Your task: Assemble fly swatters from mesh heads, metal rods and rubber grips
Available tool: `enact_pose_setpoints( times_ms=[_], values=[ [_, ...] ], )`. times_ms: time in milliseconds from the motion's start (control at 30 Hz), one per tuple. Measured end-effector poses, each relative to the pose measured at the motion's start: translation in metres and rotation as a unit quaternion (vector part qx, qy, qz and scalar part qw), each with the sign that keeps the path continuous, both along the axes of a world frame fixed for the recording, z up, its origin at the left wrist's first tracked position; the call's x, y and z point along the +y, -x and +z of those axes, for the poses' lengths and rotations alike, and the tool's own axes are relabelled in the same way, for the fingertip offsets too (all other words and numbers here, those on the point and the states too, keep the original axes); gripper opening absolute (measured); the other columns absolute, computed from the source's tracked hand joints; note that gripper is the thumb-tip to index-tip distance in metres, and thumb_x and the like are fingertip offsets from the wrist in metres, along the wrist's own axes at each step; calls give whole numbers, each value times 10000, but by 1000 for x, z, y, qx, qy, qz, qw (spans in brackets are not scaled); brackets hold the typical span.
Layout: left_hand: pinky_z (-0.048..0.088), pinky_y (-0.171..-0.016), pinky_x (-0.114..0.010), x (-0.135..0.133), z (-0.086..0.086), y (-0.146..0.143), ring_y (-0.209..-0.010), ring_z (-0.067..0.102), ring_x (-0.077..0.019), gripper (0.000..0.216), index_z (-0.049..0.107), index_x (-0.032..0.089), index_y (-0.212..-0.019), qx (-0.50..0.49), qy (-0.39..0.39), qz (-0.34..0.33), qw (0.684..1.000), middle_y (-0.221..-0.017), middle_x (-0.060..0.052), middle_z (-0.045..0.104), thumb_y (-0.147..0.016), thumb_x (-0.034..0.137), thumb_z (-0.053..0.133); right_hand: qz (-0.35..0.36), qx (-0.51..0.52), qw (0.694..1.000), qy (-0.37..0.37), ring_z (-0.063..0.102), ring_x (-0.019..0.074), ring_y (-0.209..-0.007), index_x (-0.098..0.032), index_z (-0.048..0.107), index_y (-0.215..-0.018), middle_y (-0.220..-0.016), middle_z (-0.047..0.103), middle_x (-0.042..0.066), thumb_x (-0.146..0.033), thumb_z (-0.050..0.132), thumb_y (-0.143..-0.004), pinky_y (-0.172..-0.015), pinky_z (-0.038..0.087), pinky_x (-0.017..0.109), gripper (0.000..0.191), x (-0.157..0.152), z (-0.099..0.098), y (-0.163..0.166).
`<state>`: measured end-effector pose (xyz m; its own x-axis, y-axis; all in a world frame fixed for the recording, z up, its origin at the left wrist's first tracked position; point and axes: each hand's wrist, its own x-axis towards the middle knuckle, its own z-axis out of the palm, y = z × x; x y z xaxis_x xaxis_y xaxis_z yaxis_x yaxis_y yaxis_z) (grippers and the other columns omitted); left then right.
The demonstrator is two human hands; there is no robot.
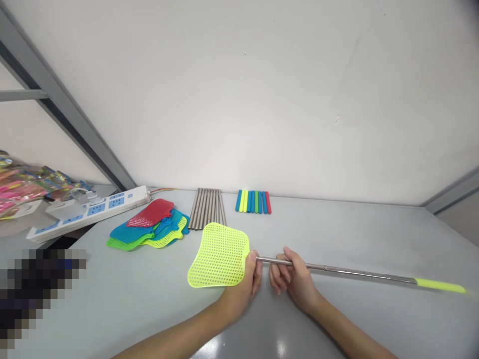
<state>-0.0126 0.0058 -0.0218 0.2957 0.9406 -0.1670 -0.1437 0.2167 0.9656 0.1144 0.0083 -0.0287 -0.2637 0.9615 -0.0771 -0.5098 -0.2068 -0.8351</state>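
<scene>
A yellow fly swatter (219, 257) with a perforated head and an extended telescopic metal rod spans the middle of the view. My left hand (249, 281) is closed around the neck where head and rod meet, its thumb on top. Further along the rod, my right hand (294, 279) pinches it between thumb and fingers. At the far right the rod ends in a yellow grip (439, 285), slightly blurred at its tip. The swatter lies roughly level, sloping down a little to the right, above the grey table (337, 229).
Loose swatter heads (149, 215) in red, blue, green and yellow are piled at left. Several metal rods (205, 207) and coloured grips (253, 202) lie in rows near the wall. A power strip (93, 212) with plugs and wrapped packages (33, 184) occupy the far left.
</scene>
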Motion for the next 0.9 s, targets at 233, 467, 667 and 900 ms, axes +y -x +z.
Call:
enact_pose_setpoints(
  times_ms=[233,467,667,900],
  values=[
    [245,-363,-199,6,4,0,-306,265,-64,391,402,183,-566,-21,-29,3,999,-338,77,296,-827,448,281,14,-9,1000,-7,407,127,-305,-177,390,-376,-327,350,-17,-387,277,-812,-381,290,261,497,5,1,-3],
    [249,-354,-192,11,0,1,-316,302,-66,395,411,176,-570,-65,-15,38,997,-356,68,327,-813,468,302,17,-43,999,-28,413,119,-312,-162,419,-384,-331,357,-17,-381,291,-821,-386,298,253,505,6,-2,0],
    [260,-390,-200,10,1,2,-339,302,-72,388,426,178,-599,-33,-26,40,998,-371,70,332,-814,472,292,16,-49,998,-24,409,111,-312,-164,409,-376,-319,353,-23,-386,322,-805,-391,297,243,491,7,-3,0],
    [266,-447,-207,6,3,3,-376,313,-78,316,442,184,-623,25,-60,18,998,-384,73,335,-822,406,337,36,-74,996,-33,421,109,-338,-167,413,-398,-332,355,-31,-396,333,-804,-420,323,241,473,6,-4,-1]
  ],
)
